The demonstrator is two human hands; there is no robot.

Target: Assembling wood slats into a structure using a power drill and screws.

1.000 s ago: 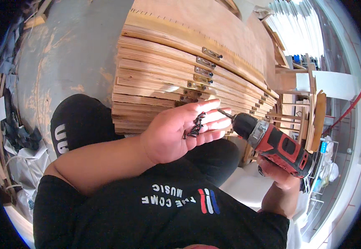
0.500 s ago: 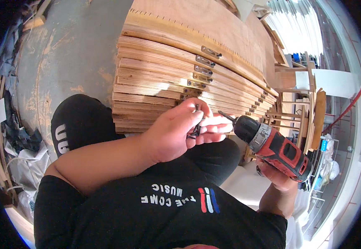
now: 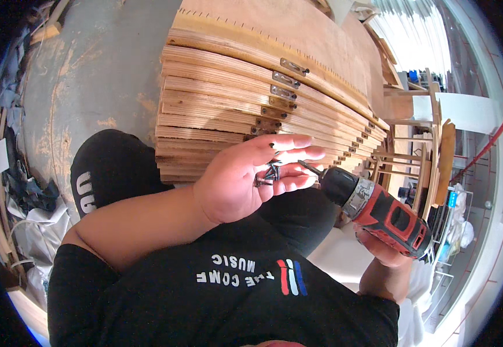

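Observation:
My left hand is palm up with its fingers stretched out and loosely cupped. Several small dark screws lie in it at the base of the fingers. A red and black cordless drill is in my right hand, whose fingers wrap round the grip. Its bit points left, close to the left fingertips. Just beyond my hands is a stack of plywood panels. Small metal plates sit along the panel edges in a slanting row, some with dark screws in them.
Wooden frames stand to the right of the stack, near a wire rack with plastic bags. At the left edge are wood strips, dark cloth and a white bag. Grey floor lies left of the stack.
My left hand has uncurled from a pinch around a screw and turned its palm up, showing the screws. The drill has shifted slightly left.

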